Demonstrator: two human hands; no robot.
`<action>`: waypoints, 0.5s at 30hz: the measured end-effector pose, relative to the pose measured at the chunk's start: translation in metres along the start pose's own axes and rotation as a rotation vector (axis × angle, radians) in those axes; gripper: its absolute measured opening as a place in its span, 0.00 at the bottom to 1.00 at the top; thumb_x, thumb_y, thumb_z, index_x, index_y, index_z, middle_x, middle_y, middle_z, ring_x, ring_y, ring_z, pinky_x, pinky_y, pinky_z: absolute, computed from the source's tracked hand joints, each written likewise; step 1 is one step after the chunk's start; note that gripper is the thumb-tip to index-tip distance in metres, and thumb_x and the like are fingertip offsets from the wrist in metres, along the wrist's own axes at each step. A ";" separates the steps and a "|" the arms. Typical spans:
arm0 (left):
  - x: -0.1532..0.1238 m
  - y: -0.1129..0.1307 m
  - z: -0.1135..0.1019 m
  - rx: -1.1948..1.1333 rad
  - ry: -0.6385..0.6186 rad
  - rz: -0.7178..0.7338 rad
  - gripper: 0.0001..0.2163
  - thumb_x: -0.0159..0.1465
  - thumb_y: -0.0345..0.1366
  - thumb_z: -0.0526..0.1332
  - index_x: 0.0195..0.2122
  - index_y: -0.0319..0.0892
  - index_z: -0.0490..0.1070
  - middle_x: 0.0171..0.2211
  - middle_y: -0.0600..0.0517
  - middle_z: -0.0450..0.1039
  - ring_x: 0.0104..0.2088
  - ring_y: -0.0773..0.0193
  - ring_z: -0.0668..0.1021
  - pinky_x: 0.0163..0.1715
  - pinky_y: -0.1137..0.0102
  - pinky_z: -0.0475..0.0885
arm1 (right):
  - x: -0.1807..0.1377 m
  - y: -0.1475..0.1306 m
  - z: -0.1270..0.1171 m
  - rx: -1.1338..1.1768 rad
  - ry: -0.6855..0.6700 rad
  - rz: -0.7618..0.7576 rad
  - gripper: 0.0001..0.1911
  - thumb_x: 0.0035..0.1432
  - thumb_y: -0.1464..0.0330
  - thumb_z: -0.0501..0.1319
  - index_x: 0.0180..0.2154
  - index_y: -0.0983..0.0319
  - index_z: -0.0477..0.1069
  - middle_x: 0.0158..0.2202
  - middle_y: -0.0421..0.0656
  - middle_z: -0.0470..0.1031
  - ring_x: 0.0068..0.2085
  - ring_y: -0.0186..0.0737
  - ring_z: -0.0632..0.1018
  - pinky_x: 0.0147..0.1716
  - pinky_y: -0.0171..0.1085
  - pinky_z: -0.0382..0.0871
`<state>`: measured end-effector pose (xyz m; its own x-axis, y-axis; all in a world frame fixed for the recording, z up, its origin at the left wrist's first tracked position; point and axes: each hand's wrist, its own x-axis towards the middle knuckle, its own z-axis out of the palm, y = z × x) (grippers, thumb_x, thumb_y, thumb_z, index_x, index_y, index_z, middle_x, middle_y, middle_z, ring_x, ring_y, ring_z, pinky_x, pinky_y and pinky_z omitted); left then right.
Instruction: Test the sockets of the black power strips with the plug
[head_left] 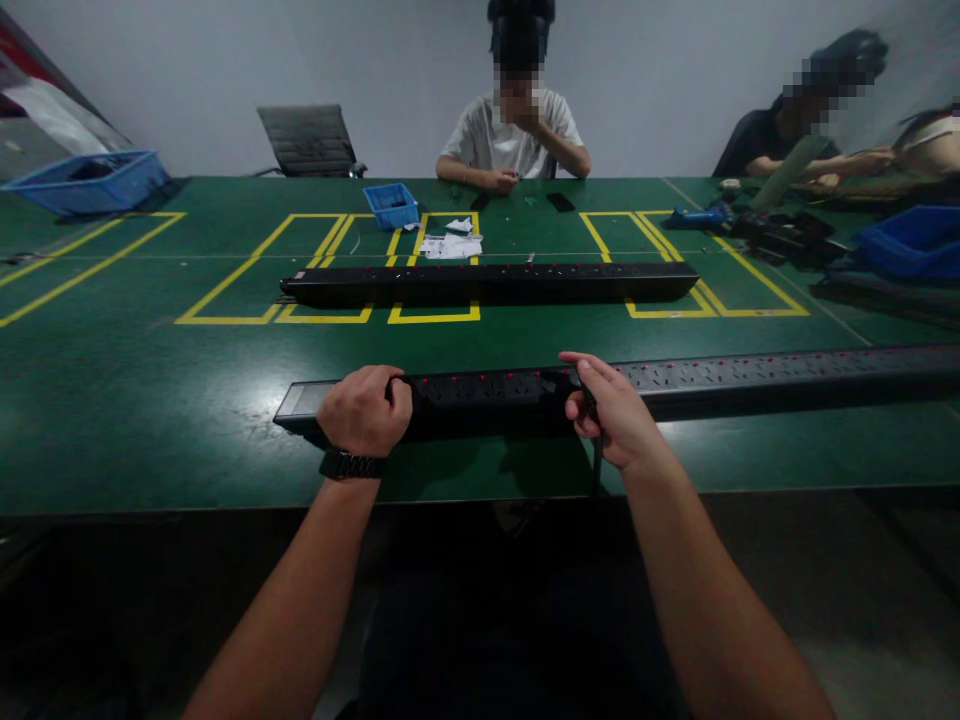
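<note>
A long black power strip [487, 390] with a row of sockets and small red marks lies along the near side of the table and runs out of view on the right. My left hand [366, 410] is closed over the strip near its left end, with a dark watch on the wrist. Over the strip's middle, my right hand [611, 410] is closed around a black cord [598, 465] that hangs below the fingers. The index finger points left above the sockets. Whatever is at the cord's upper end is too dark to make out.
A second black power strip [487, 284] lies farther back across yellow tape outlines. Behind it are papers [451, 243], a small blue bin [391, 206] and a phone [560, 202]. Larger blue bins [90, 185] stand left and right. Co-workers sit opposite and at right.
</note>
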<state>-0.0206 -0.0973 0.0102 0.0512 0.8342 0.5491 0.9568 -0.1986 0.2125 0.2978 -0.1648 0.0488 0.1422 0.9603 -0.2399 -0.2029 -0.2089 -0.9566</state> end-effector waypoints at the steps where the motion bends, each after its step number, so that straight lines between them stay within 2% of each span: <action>1: 0.000 0.000 0.000 0.000 0.000 0.001 0.14 0.67 0.38 0.55 0.42 0.44 0.81 0.41 0.45 0.82 0.41 0.50 0.80 0.40 0.59 0.67 | 0.001 0.003 0.002 0.025 0.003 -0.016 0.18 0.66 0.53 0.60 0.50 0.55 0.70 0.17 0.32 0.66 0.11 0.28 0.59 0.12 0.26 0.49; 5: 0.000 0.001 0.000 0.008 0.000 0.007 0.13 0.67 0.38 0.55 0.41 0.44 0.81 0.40 0.46 0.82 0.40 0.50 0.80 0.40 0.59 0.67 | 0.002 0.013 0.008 0.101 0.025 -0.090 0.13 0.65 0.53 0.62 0.39 0.54 0.66 0.14 0.27 0.56 0.11 0.26 0.53 0.12 0.26 0.44; 10: 0.000 0.001 0.000 0.032 0.006 0.022 0.13 0.67 0.37 0.55 0.41 0.44 0.80 0.40 0.46 0.82 0.40 0.51 0.80 0.39 0.60 0.67 | -0.001 0.016 0.009 0.140 0.024 -0.141 0.11 0.66 0.56 0.62 0.38 0.54 0.66 0.14 0.27 0.55 0.12 0.26 0.53 0.12 0.27 0.44; 15: 0.001 0.002 -0.001 0.065 -0.005 0.036 0.12 0.66 0.38 0.55 0.39 0.44 0.80 0.38 0.46 0.81 0.38 0.52 0.79 0.38 0.60 0.66 | 0.001 0.013 0.010 0.125 0.037 -0.125 0.11 0.66 0.56 0.62 0.38 0.55 0.66 0.14 0.27 0.56 0.11 0.26 0.52 0.11 0.27 0.44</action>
<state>-0.0190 -0.0972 0.0118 0.0877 0.8298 0.5512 0.9709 -0.1951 0.1391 0.2854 -0.1650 0.0379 0.2088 0.9695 -0.1284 -0.3004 -0.0614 -0.9518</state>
